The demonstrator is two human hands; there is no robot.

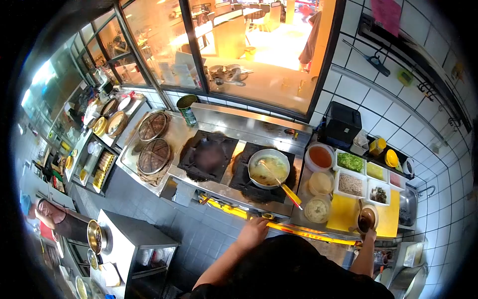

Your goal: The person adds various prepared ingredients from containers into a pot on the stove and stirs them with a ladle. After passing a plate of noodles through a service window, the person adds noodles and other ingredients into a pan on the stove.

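Observation:
On the right burner stands a white pan (269, 168) with yellowish food or liquid in it. A utensil with a yellow and red handle (291, 195) leans over its rim. My left hand (253, 232) is closed at the stove's front edge, by the control knobs; what it grips is hidden. My right hand (369, 235) is at the near side of a small bowl of dark brown sauce (367, 218) on the yellow cutting board (343, 209), closed around something dark, perhaps a handle. White tubs of chopped greens (351, 162) and pale minced food (350, 184) stand behind the board.
Left of the pan is another burner (208, 155). Two round woven lids (154, 156) and a large can (187, 109) stand farther left. Containers of red sauce (320, 156) and pale paste (317, 209) flank the stove. A person (62, 219) stands at the far left beside a steel counter (119, 244).

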